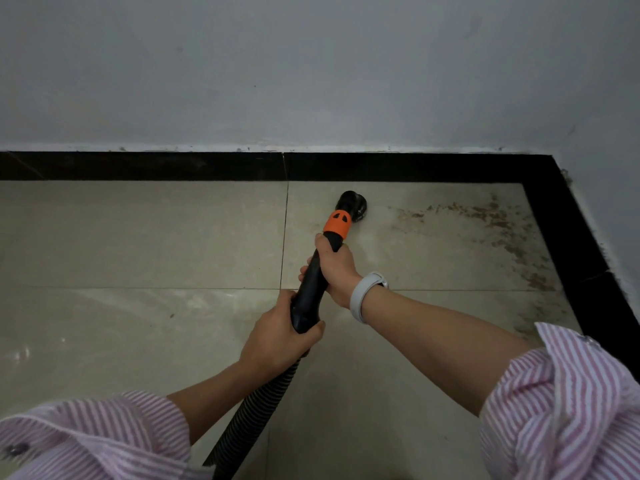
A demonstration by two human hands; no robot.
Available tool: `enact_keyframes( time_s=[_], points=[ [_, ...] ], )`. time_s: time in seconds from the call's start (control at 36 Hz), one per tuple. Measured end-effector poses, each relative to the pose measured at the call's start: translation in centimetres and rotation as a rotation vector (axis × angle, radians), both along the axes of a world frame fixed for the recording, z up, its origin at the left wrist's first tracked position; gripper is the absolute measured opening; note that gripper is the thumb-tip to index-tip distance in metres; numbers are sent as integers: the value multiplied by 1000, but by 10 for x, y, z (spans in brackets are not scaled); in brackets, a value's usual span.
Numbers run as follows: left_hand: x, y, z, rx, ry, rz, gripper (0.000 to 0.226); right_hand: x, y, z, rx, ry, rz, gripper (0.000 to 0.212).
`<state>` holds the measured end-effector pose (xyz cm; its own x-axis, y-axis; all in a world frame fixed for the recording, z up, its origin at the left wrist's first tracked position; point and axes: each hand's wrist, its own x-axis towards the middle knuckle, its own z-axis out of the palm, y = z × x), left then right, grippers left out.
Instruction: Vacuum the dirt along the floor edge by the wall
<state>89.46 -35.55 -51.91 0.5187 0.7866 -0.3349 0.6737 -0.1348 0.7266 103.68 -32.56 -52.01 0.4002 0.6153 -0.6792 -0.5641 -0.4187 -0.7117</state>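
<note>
A black vacuum wand (313,282) with an orange collar (337,220) points down at the beige tile floor. Its round black nozzle (353,204) rests on the tile just in front of the black skirting (207,166). My right hand (337,268) grips the wand just below the orange collar. My left hand (280,336) grips the lower end, where the ribbed black hose (256,410) joins. Brown dirt (491,220) lies scattered to the right of the nozzle, toward the corner and down along the right wall.
A grey-white wall (311,71) stands behind the skirting. A second wall and skirting (588,258) form a corner at the right. The hose runs back between my arms to the bottom edge. Tile joints cross the floor (138,237) left of the nozzle.
</note>
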Motion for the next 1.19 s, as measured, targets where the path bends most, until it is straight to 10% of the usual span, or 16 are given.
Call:
enact_keyframes(
  time_s=[0.78,1.19],
  points=[
    [-39,-20,5,195,153,-26,40,-37,-20,8,-23,189,30,26],
    [-8,-34,8,307,217,-273,37,-9,-50,0,-161,-101,-122,35]
  ],
)
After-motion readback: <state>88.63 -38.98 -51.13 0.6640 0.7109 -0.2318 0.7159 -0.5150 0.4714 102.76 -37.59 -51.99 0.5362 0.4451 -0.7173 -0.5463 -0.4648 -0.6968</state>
